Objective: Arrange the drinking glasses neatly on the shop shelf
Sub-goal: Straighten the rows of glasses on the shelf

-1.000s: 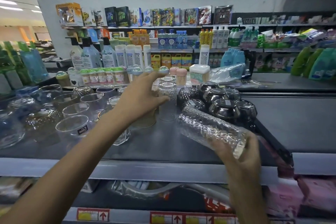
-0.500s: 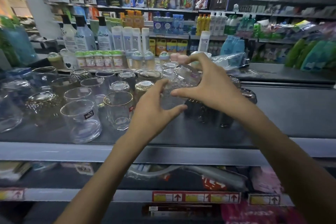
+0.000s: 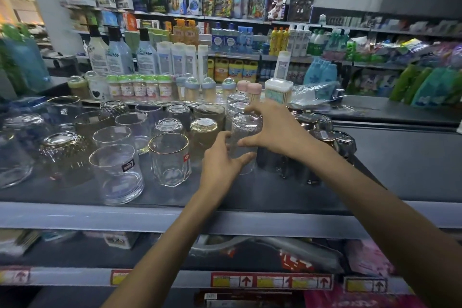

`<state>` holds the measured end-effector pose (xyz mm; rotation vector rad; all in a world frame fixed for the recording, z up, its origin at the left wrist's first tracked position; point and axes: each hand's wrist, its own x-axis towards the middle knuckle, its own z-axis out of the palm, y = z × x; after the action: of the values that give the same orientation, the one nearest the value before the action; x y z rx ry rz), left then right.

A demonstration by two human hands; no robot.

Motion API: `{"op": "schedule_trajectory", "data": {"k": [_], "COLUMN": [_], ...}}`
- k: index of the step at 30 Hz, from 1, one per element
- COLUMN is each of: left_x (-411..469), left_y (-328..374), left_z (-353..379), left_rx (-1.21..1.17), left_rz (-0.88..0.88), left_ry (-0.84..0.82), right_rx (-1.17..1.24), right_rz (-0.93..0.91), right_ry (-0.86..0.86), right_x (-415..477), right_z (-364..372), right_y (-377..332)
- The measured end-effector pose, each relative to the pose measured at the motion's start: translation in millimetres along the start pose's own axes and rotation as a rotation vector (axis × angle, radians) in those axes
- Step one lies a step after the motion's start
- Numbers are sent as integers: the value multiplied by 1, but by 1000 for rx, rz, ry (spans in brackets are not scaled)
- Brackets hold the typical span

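A tall clear textured glass [image 3: 246,130] stands upside down on the dark shop shelf [image 3: 250,190], in the middle of the view. My left hand [image 3: 222,162] wraps its lower part from the left and front. My right hand [image 3: 272,127] holds its upper part from the right. Left of it stand several clear drinking glasses [image 3: 117,172], some upright, some inverted, one with a gold rim [image 3: 170,157]. Two more textured glasses [image 3: 237,105] stand right behind the held one.
Dark shiny inverted glasses [image 3: 325,137] crowd the shelf right of my hands. Small jars [image 3: 140,87] and bottles [image 3: 117,55] line the back. The grey shelf front edge [image 3: 150,217] runs across below, with stocked lower shelves under it. Bare shelf [image 3: 412,165] lies at far right.
The textured glass, held tilted in my right hand a second ago, was brought to the middle, turned upside down and lowered to the shelf. My left hand shifted onto its lower part.
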<state>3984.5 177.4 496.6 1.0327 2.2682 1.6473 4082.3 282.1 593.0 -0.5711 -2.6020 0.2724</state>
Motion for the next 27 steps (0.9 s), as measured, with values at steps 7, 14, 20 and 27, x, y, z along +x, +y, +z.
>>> {"op": "schedule_trajectory", "data": {"k": [7,14,20,27], "left_x": [6,4,7,6], "left_y": [-5,-5,-7,-9], "left_z": [3,3,3,3], "left_rx": [12,-15,-38,-35], "left_rz": [7,51,36,41], "left_ry": [20,43,57,55], "right_rx": [102,93,65,61], "right_rz": [39,28,16,17], "right_ry": [-39,-66,-102,-119], "right_x": [2,9,13,14], "right_z": [-8,-14,-18,-24], "right_y": [9,10,9,12]}}
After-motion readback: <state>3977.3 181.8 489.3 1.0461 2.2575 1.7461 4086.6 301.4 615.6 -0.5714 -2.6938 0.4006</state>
